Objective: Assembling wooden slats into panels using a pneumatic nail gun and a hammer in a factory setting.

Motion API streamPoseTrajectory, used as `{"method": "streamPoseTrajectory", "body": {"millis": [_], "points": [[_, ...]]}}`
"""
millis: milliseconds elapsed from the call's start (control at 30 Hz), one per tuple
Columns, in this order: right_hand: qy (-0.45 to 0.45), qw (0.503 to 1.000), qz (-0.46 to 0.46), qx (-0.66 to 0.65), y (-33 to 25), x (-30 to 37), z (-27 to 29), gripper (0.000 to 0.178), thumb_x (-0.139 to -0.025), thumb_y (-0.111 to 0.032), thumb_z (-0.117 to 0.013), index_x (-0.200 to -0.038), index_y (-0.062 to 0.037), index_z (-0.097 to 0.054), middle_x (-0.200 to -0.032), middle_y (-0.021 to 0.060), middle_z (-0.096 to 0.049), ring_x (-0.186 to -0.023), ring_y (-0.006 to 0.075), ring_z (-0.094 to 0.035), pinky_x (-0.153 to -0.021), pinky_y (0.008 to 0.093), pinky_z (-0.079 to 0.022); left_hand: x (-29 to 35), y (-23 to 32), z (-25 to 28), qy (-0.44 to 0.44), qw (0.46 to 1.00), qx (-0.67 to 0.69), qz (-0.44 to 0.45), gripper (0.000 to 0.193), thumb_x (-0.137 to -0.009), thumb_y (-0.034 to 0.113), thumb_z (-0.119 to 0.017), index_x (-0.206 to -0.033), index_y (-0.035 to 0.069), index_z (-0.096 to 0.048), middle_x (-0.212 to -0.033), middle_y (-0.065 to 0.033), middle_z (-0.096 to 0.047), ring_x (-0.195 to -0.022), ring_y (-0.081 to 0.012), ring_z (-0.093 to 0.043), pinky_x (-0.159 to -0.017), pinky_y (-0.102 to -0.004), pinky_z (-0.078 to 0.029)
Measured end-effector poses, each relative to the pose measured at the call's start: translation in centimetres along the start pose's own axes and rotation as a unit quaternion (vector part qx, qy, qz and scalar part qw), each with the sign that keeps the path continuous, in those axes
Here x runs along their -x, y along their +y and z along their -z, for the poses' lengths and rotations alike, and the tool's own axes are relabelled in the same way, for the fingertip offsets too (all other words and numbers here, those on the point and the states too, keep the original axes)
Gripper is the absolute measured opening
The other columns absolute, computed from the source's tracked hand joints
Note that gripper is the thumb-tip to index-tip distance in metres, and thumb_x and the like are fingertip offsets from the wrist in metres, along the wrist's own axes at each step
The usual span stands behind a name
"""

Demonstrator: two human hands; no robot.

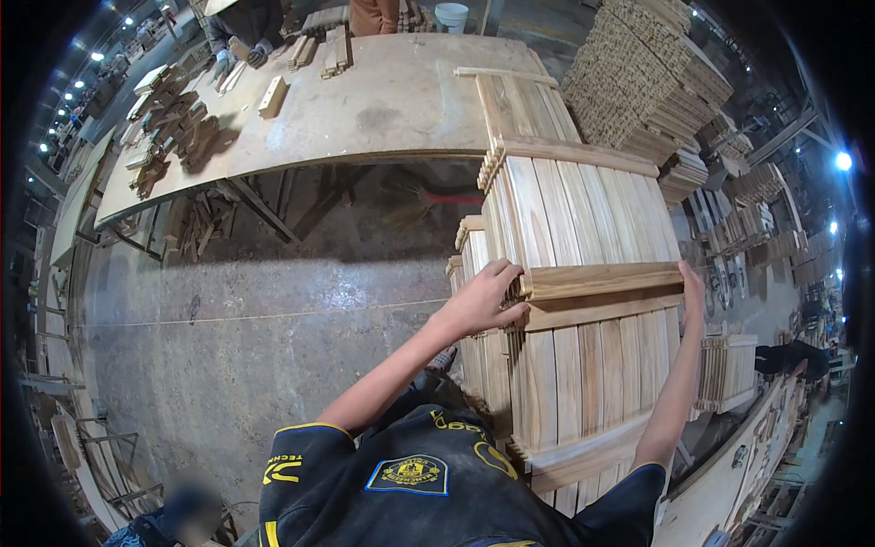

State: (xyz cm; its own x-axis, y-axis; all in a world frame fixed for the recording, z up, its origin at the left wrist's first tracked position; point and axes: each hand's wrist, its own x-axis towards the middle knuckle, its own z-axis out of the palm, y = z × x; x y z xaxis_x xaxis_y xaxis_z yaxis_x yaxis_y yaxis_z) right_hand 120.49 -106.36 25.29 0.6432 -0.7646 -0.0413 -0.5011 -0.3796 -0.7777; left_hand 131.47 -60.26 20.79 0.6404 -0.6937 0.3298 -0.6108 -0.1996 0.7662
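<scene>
A slatted wooden panel (583,208), made of pale boards between cross rails, lies on top of a stack in front of me to the right. My left hand (488,297) grips the left end of its near rail (606,278), thumb and fingers apart around the corner. At the rail's right end, my right hand (693,284) is closed on the edge, its fingers partly hidden. Just below that rail runs the rail of another slatted panel (597,365), which reaches toward my body. A dark gap shows between the two rails.
A large plywood table (383,100) stands ahead, with a pile of wood pieces (173,132) at its left. A co-worker's gloved hands (257,58) handle wood at its far edge. Tall stacked slats (638,77) rise at the far right. A broom (410,196) lies under the table.
</scene>
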Motion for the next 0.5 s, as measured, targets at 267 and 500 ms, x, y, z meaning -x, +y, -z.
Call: {"method": "streamPoseTrajectory", "body": {"millis": [267, 500], "points": [[-0.025, 0.992, 0.022, 0.123, -0.4, -3.5, 1.9, 0.048, -0.086, -0.044, -0.061, -0.103, -0.0001, -0.066, -0.095, 0.007, -0.066, -0.09, 0.0153, -0.058, -0.082, 0.0296, -0.042, -2.1, -1.3, 1.4, -0.028, 0.998, 0.052, -0.011, 0.042, -0.081, 0.021, -0.061, -0.114, -0.005, -0.054, -0.11, -0.0205, -0.057, -0.103, -0.0314, -0.057, -0.089, -0.0364, -0.045], [-0.096, 0.988, 0.065, 0.098, -5.3, -10.1, -5.1, 0.045, -0.091, -0.041, -0.055, -0.093, 0.0021, -0.066, -0.083, 0.0041, -0.064, -0.08, 0.0113, -0.056, -0.075, 0.0283, -0.043, -10.9, -5.4, -2.1, 0.225, 0.903, 0.276, 0.238, 0.042, -0.094, 0.024, -0.046, -0.126, -0.004, -0.044, -0.119, -0.0183, -0.054, -0.111, -0.0231, -0.05, -0.098, -0.0328, -0.036]]}}
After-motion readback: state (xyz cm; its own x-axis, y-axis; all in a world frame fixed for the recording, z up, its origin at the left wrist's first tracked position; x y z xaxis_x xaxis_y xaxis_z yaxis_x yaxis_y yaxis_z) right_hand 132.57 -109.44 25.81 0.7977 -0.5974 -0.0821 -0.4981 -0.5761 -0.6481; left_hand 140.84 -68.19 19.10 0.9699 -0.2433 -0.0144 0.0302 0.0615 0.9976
